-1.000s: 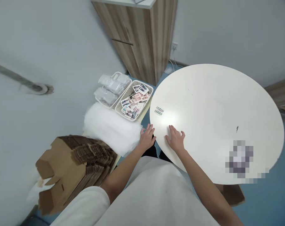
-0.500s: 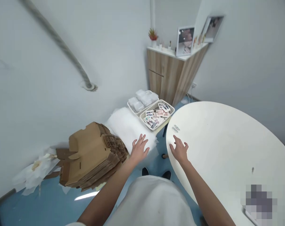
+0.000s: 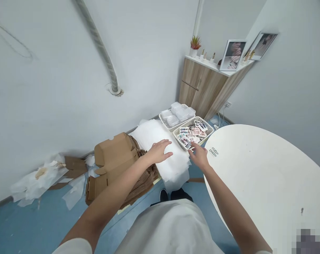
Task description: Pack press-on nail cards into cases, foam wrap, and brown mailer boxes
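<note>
My left hand (image 3: 160,151) is open over the stack of white sheets (image 3: 149,132), its fingers stretched to the right and nothing in them. My right hand (image 3: 199,156) is at the near edge of a white basket (image 3: 212,131), fingers apart and slightly bent, holding nothing I can see. Whether its fingertips touch the basket is unclear. Inside that basket lie several cards of press-on nails (image 3: 197,132). One more nail set (image 3: 214,151) lies on the round white table (image 3: 257,165), just right of my right hand.
Behind the card basket stands another basket with clear plastic boxes (image 3: 172,121). Flattened brown cardboard boxes (image 3: 114,151) are stacked at left, beside crumpled white wrapping (image 3: 40,176). A wooden cabinet (image 3: 202,88) fills the corner. A blurred-out object (image 3: 309,241) lies at the table's lower right.
The view has shifted left. My right hand has moved from over the table edge to the card basket. My left hand has moved further over the white sheets, fingers now pointing right.
</note>
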A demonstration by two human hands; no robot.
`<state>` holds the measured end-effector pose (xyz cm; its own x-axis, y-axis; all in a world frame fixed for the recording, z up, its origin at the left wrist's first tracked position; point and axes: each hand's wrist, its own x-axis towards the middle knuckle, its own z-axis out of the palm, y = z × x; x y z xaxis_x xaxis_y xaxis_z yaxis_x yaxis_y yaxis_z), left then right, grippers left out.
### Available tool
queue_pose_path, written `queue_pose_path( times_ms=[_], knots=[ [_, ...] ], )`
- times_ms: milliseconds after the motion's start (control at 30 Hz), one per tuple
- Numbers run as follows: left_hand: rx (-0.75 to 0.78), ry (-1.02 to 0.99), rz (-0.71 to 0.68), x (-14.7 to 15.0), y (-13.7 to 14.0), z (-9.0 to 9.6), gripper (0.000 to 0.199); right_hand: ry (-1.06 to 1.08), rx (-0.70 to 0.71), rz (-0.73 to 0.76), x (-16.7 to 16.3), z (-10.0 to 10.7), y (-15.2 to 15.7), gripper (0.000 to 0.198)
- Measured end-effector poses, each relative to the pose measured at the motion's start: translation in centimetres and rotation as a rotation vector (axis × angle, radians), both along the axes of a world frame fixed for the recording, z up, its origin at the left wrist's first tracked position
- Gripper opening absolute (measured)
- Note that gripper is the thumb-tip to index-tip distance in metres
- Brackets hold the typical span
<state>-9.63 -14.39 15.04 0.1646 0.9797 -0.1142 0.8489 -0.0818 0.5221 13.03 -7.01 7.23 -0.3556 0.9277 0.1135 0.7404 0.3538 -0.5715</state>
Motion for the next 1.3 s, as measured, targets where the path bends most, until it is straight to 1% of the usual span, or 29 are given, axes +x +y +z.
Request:
queue_pose_path(
  times_ms=[133,233,333,433,567,667,733,800,867,967,1033,1167,1300],
  knots=[
    [-0.024,-0.076,0.019,-1.5,3.0,-1.1,0.057,0.045,-0.048,0.016,-0.5,0.9,3.6,0.036],
    [-0.038,-0.180,0.085,-2.5,6.1,-2.2,0.060,0.100,-0.035,0.026,-1.4,1.1,7.3,0.037],
    [-0.098,-0.368,0.205,-3.2,10.1,-3.4,0.065,0.170,-0.027,0.032,-3.0,0.8,11.7,0.037],
    [-0.186,-0.637,0.372,-3.7,14.9,-4.7,0.070,0.226,-0.055,0.052,-4.8,0.4,16.5,0.036],
    [-0.240,-0.975,0.595,-3.6,21.3,-6.5,0.066,0.239,-0.076,0.093,-7.4,-0.4,22.7,0.033],
    [-0.243,-1.167,0.688,-3.3,24.9,-7.4,0.066,0.236,-0.054,0.108,-9.5,-1.3,26.5,0.033],
    [-0.238,-1.234,0.752,-3.1,26.8,-7.8,0.068,0.240,-0.026,0.136,-10.9,-2.1,28.4,0.032],
    [-0.238,-1.258,0.802,-3.0,28.0,-8.2,0.069,0.216,-0.010,0.160,-11.9,-2.9,29.6,0.032],
    [-0.247,-1.246,0.818,-2.8,28.8,-8.5,0.068,0.166,-0.013,0.166,-12.6,-3.5,30.0,0.031],
    [-0.268,-1.230,0.803,-2.5,29.3,-8.9,0.065,0.102,-0.040,0.148,-13.1,-4.0,29.8,0.029],
    [-0.268,-1.250,0.805,-2.4,29.3,-8.9,0.065,0.097,-0.059,0.137,-13.2,-4.1,29.5,0.028],
    [-0.246,-1.254,0.815,-2.4,28.8,-8.5,0.067,0.171,-0.067,0.134,-13.0,-3.8,28.8,0.028],
    [-0.199,-1.267,0.767,-1.9,27.4,-7.5,0.068,0.321,-0.042,0.128,-12.2,-2.6,27.2,0.026]
  ],
)
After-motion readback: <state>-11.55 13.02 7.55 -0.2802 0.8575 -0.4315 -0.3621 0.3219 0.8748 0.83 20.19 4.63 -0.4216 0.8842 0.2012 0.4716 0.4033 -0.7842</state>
